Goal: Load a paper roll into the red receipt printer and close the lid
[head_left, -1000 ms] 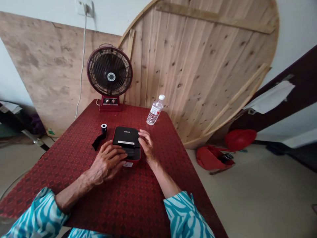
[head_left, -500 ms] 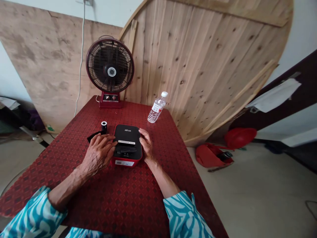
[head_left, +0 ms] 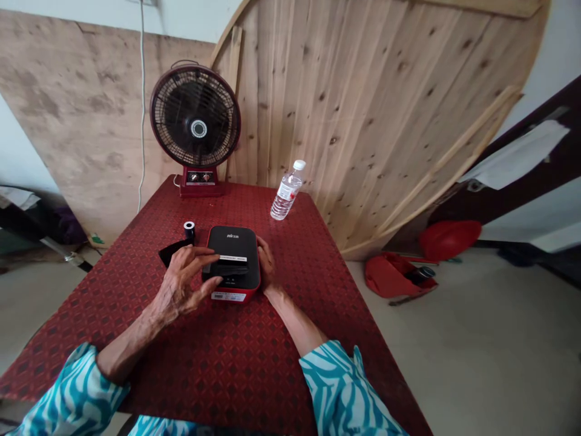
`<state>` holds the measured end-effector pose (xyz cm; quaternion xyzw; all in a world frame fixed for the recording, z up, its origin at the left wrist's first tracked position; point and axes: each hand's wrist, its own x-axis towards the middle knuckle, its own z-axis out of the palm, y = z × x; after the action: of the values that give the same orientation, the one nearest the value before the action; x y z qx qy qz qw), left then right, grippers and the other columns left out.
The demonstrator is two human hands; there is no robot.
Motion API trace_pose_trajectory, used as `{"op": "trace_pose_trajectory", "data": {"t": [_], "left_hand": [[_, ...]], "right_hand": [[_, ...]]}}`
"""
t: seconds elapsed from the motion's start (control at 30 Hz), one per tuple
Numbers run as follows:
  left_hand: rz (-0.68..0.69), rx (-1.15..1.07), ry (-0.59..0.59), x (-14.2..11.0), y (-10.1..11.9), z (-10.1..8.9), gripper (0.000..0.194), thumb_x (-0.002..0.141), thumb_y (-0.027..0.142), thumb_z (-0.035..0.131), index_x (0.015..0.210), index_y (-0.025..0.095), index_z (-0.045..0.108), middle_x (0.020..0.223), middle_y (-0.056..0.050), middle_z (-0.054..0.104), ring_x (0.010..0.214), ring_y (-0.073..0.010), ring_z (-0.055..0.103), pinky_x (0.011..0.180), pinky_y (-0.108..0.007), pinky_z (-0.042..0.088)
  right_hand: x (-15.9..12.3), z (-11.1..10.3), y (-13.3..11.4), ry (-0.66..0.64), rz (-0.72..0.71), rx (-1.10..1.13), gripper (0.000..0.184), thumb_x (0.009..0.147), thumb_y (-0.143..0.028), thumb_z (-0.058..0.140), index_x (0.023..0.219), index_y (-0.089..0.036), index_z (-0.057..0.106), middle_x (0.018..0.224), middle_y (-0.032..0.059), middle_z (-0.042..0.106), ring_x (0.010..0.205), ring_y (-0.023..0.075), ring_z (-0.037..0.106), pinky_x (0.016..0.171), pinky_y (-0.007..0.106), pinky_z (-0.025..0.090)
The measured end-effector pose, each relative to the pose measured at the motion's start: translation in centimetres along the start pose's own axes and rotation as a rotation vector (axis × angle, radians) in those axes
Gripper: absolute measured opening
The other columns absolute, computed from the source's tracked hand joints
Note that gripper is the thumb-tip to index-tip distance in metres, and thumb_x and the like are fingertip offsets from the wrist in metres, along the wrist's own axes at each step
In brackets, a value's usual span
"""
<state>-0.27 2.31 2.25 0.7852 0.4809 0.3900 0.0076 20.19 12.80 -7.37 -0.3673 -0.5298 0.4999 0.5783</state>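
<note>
A black-topped red box-shaped device (head_left: 233,242), which looks like a small printer, lies on the table in front of me. Its top has a white label strip and a dark slot or flap (head_left: 232,268); a barcode sticker is on its near side. Over the left part of the top reaches my left hand (head_left: 185,275), its thumb and fingers spread on either side of the slot area. My right hand (head_left: 267,266) is curled against the device's right side, steadying it, with the thumb hidden. Beside the left fingers lie a small black-and-white roll (head_left: 189,229) and a flat black piece (head_left: 170,251).
A dark red fan (head_left: 197,127) stands at the back of the patterned red table (head_left: 190,369). A clear water bottle (head_left: 285,191) is at the back right. A large wooden round panel (head_left: 363,121) leans behind. On the floor at right sits a red bag (head_left: 385,275).
My left hand has shifted right onto the device's top, its thumb and fingers spreading apart. The right hand has closed more around the side. The view has shifted slightly.
</note>
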Motion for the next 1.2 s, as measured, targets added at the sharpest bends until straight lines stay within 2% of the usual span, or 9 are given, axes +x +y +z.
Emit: {"op": "trace_pose_trajectory", "data": {"t": [0.1,0.2,0.27,0.33,0.43,0.57,0.87,1.1,1.2], "left_hand": [[-0.009,-0.014,-0.018,0.6,0.1,-0.2,0.032,0.087,0.041,0.059,0.114,0.024,0.061,0.116,-0.008,0.063,0.108,-0.0251,0.057,0.1,-0.046,0.041],[-0.248,-0.144,-0.041,0.6,-0.8,-0.4,0.033,0.09,0.044,0.051,0.112,0.023,0.061,0.111,-0.008,0.065,0.103,-0.0234,0.061,0.091,-0.039,0.047],[-0.463,-0.292,-0.078,0.4,-1.6,-0.5,0.038,0.09,0.048,0.049,0.114,0.02,0.058,0.099,-0.007,0.067,0.089,-0.0211,0.064,0.077,-0.034,0.051],[-0.612,-0.429,-0.148,0.4,-2.2,-0.4,0.047,0.085,0.051,0.052,0.117,0.017,0.053,0.081,-0.003,0.066,0.071,-0.0186,0.064,0.065,-0.031,0.05],[-0.724,-0.567,-0.228,0.7,-2.4,-0.1,0.056,0.078,0.049,0.059,0.122,0.014,0.049,0.064,0.004,0.058,0.054,-0.015,0.056,0.055,-0.029,0.045],[-0.84,-0.737,-0.272,1.5,-2.7,0.2,0.065,0.073,0.041,0.063,0.129,0.014,0.046,0.058,0.006,0.054,0.049,-0.0118,0.047,0.05,-0.026,0.036],[-0.919,-0.947,-0.364,1.2,-4.2,0.7,0.082,0.067,0.042,0.07,0.14,0.018,0.04,0.066,0.004,0.056,0.054,-0.0105,0.044,0.052,-0.025,0.03],[-0.885,-0.944,-0.371,0.6,-4.3,1.2,0.075,0.073,0.043,0.066,0.139,0.019,0.04,0.07,0.001,0.058,0.054,-0.011,0.043,0.052,-0.025,0.029],[-0.85,-0.903,-0.375,0.7,-4.1,1.1,0.072,0.075,0.044,0.063,0.139,0.02,0.04,0.069,0.001,0.058,0.054,-0.0116,0.043,0.051,-0.025,0.029]], "right_hand": [[0.1,-0.1,0.0,0.003,-0.002,-0.005,0.042,0.086,-0.051,0.051,0.12,-0.028,0.06,0.129,0.002,0.062,0.122,0.0216,0.053,0.108,0.041,0.037],[0.2,-0.1,0.0,0.013,-0.01,-0.002,0.041,0.086,-0.051,0.05,0.117,-0.028,0.062,0.125,0.0016,0.064,0.121,0.021,0.055,0.107,0.04,0.037],[0.3,-0.1,0.1,0.012,-0.015,0.011,0.04,0.086,-0.051,0.051,0.116,-0.027,0.063,0.123,0.0018,0.065,0.12,0.0211,0.055,0.106,0.039,0.038],[0.3,-0.1,0.2,0.014,-0.014,0.026,0.04,0.085,-0.051,0.051,0.115,-0.027,0.063,0.123,0.0019,0.065,0.119,0.0214,0.056,0.106,0.04,0.038],[0.3,-0.1,0.1,0.015,-0.005,0.043,0.039,0.085,-0.05,0.052,0.115,-0.027,0.063,0.123,0.0017,0.065,0.118,0.0216,0.056,0.106,0.04,0.038],[0.2,0.0,-0.2,0.015,0.004,0.04,0.038,0.085,-0.048,0.053,0.115,-0.027,0.063,0.123,0.0018,0.065,0.119,0.0216,0.055,0.107,0.04,0.037],[0.1,0.1,-0.3,0.023,0.018,0.051,0.036,0.085,-0.046,0.053,0.115,-0.027,0.063,0.123,0.0007,0.065,0.118,0.0208,0.056,0.106,0.039,0.038],[-0.1,0.2,-1.0,0.08,0.011,-0.075,0.041,0.087,-0.048,0.046,0.117,-0.026,0.062,0.125,0.0029,0.065,0.12,0.0204,0.055,0.106,0.039,0.039],[0.0,0.0,-0.9,0.057,0.009,-0.12,0.04,0.089,-0.045,0.043,0.118,-0.025,0.062,0.127,0.0031,0.063,0.122,0.0198,0.053,0.108,0.038,0.038]]}}
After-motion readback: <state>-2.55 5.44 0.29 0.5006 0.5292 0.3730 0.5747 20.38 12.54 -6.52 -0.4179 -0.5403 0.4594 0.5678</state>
